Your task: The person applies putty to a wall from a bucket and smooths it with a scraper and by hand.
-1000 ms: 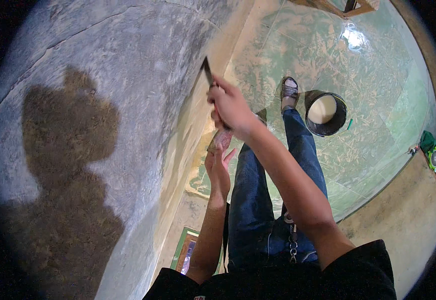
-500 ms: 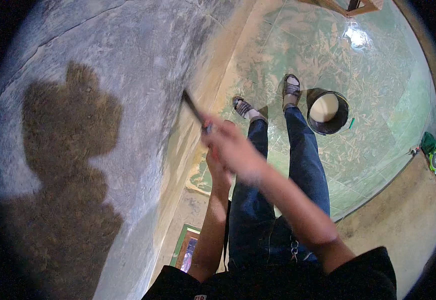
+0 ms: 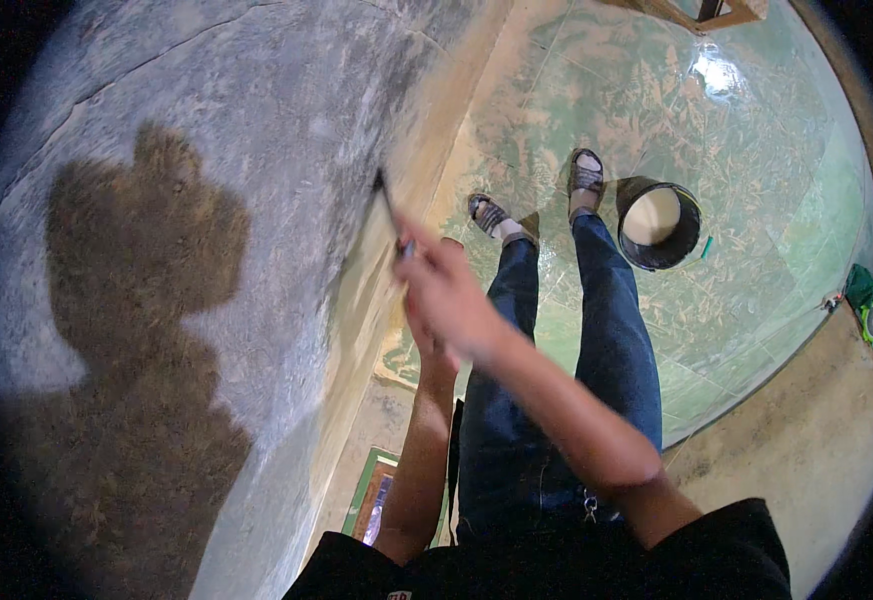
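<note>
My right hand (image 3: 446, 295), blurred by motion, is closed round the handle of a hand tool with a thin dark blade (image 3: 384, 192). The blade's tip lies at the grey rough wall (image 3: 296, 150), and its exact kind does not show. Just below and behind is my left hand (image 3: 434, 352), close against the right one. Most of its fingers are hidden, so what it may hold cannot be seen. A black bucket (image 3: 694, 225) with cream-coloured material (image 3: 651, 217) inside stands on the floor beside my right foot.
Pale smears cover the green tiled floor (image 3: 736, 330). My sandalled feet (image 3: 586, 172) stand near the wall's foot. A wooden piece of furniture (image 3: 736, 12) is at the far edge. A green object (image 3: 871, 318) lies at the right. My shadow (image 3: 146, 250) falls on the wall.
My right hand and the tool have shifted slightly left, and the blade has turned more upright along the wall. The bucket and my feet stay put.
</note>
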The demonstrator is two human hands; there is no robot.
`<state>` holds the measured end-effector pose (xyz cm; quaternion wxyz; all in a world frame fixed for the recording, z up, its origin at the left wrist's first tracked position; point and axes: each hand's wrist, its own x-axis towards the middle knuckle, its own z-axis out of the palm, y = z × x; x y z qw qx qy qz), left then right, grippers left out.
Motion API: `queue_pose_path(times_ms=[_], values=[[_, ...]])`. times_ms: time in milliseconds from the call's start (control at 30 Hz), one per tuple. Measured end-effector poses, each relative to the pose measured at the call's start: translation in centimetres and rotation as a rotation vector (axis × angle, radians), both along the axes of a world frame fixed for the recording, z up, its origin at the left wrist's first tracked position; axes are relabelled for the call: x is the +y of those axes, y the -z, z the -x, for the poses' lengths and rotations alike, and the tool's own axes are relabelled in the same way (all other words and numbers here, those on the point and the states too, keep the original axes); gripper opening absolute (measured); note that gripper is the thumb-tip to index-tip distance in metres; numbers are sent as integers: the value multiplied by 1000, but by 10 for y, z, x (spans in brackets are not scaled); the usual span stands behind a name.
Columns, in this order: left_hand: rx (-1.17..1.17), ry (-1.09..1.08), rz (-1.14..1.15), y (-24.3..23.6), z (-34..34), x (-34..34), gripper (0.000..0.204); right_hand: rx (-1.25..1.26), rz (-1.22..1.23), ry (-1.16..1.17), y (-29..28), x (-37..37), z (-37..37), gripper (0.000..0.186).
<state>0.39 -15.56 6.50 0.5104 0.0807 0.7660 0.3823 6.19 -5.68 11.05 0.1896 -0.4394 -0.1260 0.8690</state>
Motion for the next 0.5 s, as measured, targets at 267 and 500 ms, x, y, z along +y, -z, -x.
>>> queue_pose_path(times_ms=[267, 500], values=[[-13, 188, -92, 19, 50, -34, 46, 90, -28, -13, -12, 10, -22, 57], [-331, -375, -203, 11, -1, 28, 46, 20, 141, 174, 74, 70, -27, 45]])
